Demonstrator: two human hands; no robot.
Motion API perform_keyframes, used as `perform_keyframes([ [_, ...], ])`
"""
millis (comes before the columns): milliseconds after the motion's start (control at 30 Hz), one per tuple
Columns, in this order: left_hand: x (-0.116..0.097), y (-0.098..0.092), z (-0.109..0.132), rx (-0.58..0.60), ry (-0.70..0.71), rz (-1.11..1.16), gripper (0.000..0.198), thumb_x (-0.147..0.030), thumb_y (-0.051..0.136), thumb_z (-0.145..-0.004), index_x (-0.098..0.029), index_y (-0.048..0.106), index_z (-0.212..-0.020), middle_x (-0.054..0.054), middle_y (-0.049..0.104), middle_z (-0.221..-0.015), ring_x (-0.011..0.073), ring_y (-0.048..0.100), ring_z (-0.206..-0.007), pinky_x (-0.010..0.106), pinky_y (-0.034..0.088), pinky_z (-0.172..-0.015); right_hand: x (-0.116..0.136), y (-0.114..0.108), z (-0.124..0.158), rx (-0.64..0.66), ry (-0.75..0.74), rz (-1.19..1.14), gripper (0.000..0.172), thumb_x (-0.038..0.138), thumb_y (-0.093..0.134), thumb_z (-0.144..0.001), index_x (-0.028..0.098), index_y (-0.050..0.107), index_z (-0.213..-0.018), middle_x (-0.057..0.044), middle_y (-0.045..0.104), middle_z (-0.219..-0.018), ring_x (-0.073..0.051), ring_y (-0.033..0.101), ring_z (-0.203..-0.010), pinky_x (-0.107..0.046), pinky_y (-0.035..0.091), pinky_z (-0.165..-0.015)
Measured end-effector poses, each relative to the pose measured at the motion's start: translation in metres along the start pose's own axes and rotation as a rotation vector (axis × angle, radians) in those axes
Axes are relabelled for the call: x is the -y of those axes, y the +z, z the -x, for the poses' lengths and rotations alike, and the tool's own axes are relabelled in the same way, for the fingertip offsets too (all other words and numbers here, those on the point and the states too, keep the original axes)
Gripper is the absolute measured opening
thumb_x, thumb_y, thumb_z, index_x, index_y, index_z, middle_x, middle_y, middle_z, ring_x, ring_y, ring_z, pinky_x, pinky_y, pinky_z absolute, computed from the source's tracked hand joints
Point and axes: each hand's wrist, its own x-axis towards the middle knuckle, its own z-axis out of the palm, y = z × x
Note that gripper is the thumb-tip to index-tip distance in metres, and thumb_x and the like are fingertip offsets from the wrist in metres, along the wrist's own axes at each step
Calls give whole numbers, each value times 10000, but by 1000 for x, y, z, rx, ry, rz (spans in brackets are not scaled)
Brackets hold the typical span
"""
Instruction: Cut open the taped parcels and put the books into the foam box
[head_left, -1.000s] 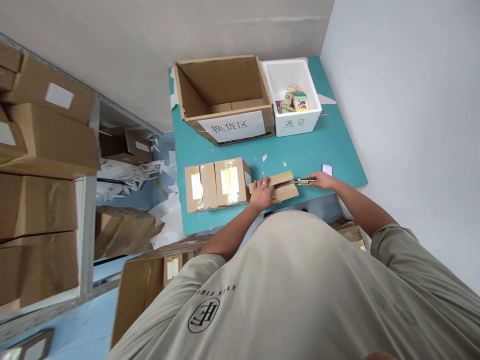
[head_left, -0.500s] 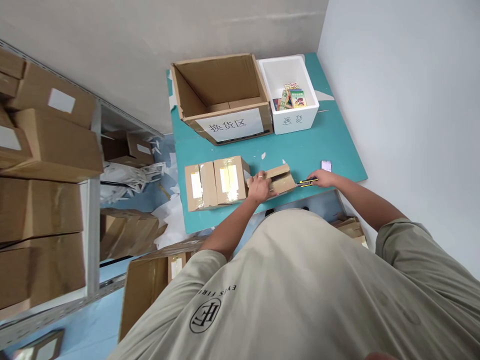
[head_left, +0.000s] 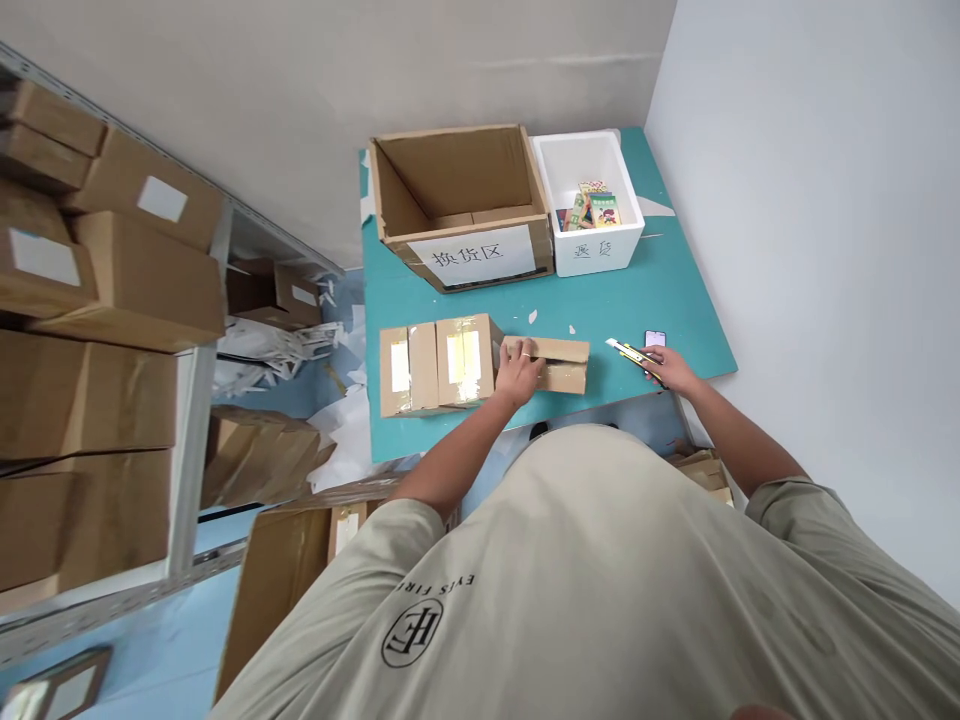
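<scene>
A small cardboard box (head_left: pixel 564 376) lies on the green table (head_left: pixel 457 440) near its front edge, with a dark gap running between its top flaps. My left hand (head_left: pixel 519 372) grips the box's left end, fingers bent over the top near the gap. In my right hand (head_left: pixel 670 368) is a box cutter (head_left: pixel 636 354) with black and yellow parts. Its tip points left, apart from the box and above the tabletop. Just behind that hand lies a phone (head_left: pixel 655 338). Two taped cardboard boxes with labels, a nearer one (head_left: pixel 465 390) and a left one (head_left: pixel 397 400), stand left of the small box.
At the back of the table are a large open carton (head_left: pixel 480 258) and a white foam box (head_left: pixel 600 262) holding several booklets (head_left: pixel 600 210). Shelves with cartons (head_left: pixel 142 290) rise on the left. A wall (head_left: pixel 825 200) borders the table's right side.
My right hand has drawn the box cutter away from the small box, to the right, and tilted it. The small box has turned slightly under my left hand. The camera view has shifted a little.
</scene>
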Motion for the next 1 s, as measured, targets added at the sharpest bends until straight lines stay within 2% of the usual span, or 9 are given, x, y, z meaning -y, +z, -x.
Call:
perform_keyframes([
  [133,5,-15,-16,-57,24,31,466,-205,582,-1080,-298,879,-1427,83,407,-1965,413,269,-1848,709,88,-1508,-12,9,0,-95,25,-201,492,419,935,-975,225,769,-1394,-108,906,-1281,-140,772,-690,-207,586,-527],
  [200,4,-21,-22,-42,-1,52,456,-204,583,-1068,-272,912,-1376,86,352,-1991,441,269,-1844,696,164,-1497,-15,16,-2,-111,37,-268,505,432,960,-943,229,769,-1364,-98,911,-1248,-140,774,-681,-207,584,-524],
  [300,-8,-20,-25,-12,-168,100,433,-309,620,-1082,-231,901,-1401,126,259,-2019,536,281,-1818,749,344,-1411,-20,24,-2,-124,69,-328,515,437,975,-915,230,767,-1338,-91,914,-1208,-144,778,-676,-217,589,-528],
  [400,-28,-7,-24,-43,-335,167,637,-450,712,-1058,-213,734,-1649,203,120,-2036,613,299,-1789,799,418,-1340,-26,30,0,-133,85,-369,529,464,986,-896,232,763,-1315,-81,911,-1169,-147,777,-675,-220,583,-524],
  [533,-48,11,-24,-97,-476,236,978,-339,784,-987,-240,400,-1881,267,4,-2026,587,287,-1814,791,391,-1364,-34,33,6,-125,73,-411,552,501,985,-875,246,749,-1304,-68,898,-1224,-136,776,-686,-216,578,-532],
  [700,-39,17,-28,-177,-601,314,1148,-340,769,-999,-134,152,-1944,347,105,-1994,532,222,-1855,703,394,-1407,-42,31,6,-168,40,-418,619,597,965,-834,277,712,-1299,-58,885,-1196,-157,776,-705,-250,602,-562],
  [767,-25,16,-29,-146,-488,314,1114,-303,764,-998,-128,194,-1939,333,164,-1990,490,295,-1842,641,400,-1424,-44,32,4,-183,5,-418,664,644,955,-807,279,706,-1303,-61,877,-1198,-170,777,-725,-273,619,-583],
  [900,15,5,-33,28,30,291,945,-231,730,-994,-202,408,-1881,224,212,-2012,371,406,-1812,479,443,-1415,-47,33,-2,-201,-37,-416,685,663,950,-750,280,705,-1262,-72,870,-1245,-187,781,-779,-309,644,-636],
  [1000,40,-5,-39,111,169,214,971,-258,763,-961,-198,421,-1868,234,230,-2000,387,565,-1702,458,508,-1360,-49,32,-7,-187,-54,-378,609,597,927,-751,289,672,-1211,-69,886,-1232,-201,786,-817,-317,635,-674],
])
